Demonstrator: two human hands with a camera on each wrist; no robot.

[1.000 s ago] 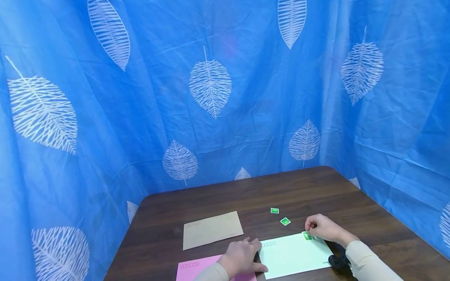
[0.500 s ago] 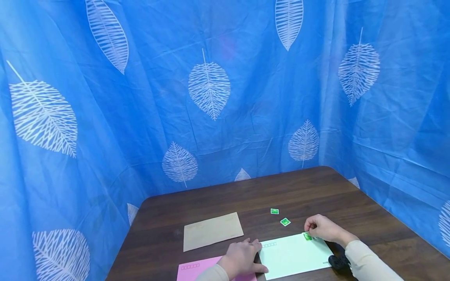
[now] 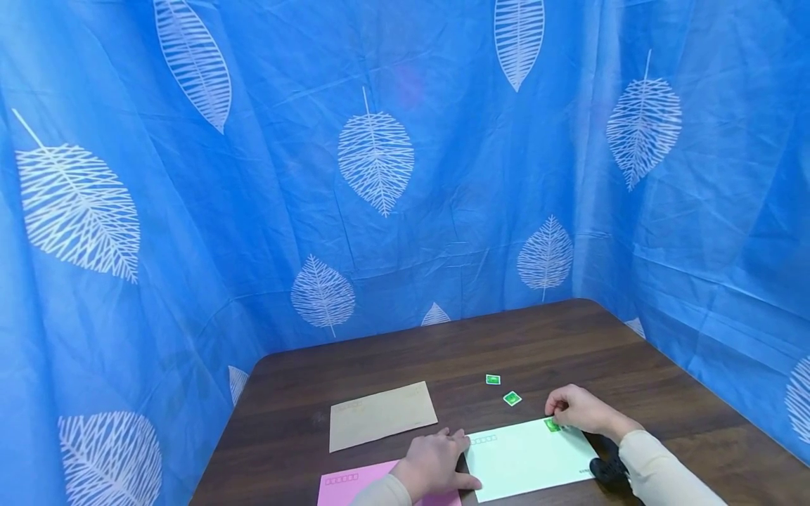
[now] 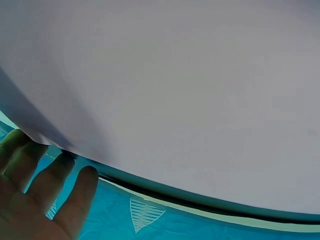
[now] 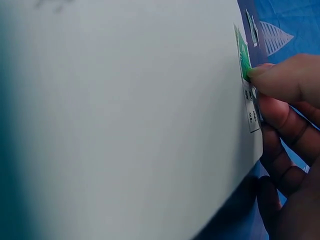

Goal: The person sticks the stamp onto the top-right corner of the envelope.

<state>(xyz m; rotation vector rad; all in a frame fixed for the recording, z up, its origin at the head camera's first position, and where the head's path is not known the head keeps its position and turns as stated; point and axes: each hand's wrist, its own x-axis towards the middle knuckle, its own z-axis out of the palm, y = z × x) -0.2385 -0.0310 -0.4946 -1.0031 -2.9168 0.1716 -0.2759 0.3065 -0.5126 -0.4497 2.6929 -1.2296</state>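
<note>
A pale mint envelope (image 3: 525, 460) lies on the dark wood table. At its upper right corner sits a green stamp (image 3: 553, 424), pinched at its edge by the thumb and fingertip of my right hand (image 3: 585, 410). In the right wrist view the thumb lies against the stamp (image 5: 243, 57), beside a printed stamp box. My left hand (image 3: 433, 460) rests with spread fingers at the envelope's left edge, over part of a pink envelope (image 3: 367, 478). The left wrist view shows the left hand (image 4: 50, 195) with its fingertips at the paper's edge.
Two more green stamps (image 3: 493, 379) lie loose on the table beyond the mint envelope. A tan envelope (image 3: 382, 416) lies to the left. Some black object (image 3: 606, 471) sits by the right wrist. A blue curtain (image 3: 443, 232) with white leaves surrounds the table.
The head view has shifted very slightly. Both hands stay in place, the right at the stamp on the envelope's corner and the left at the envelope's left edge.
</note>
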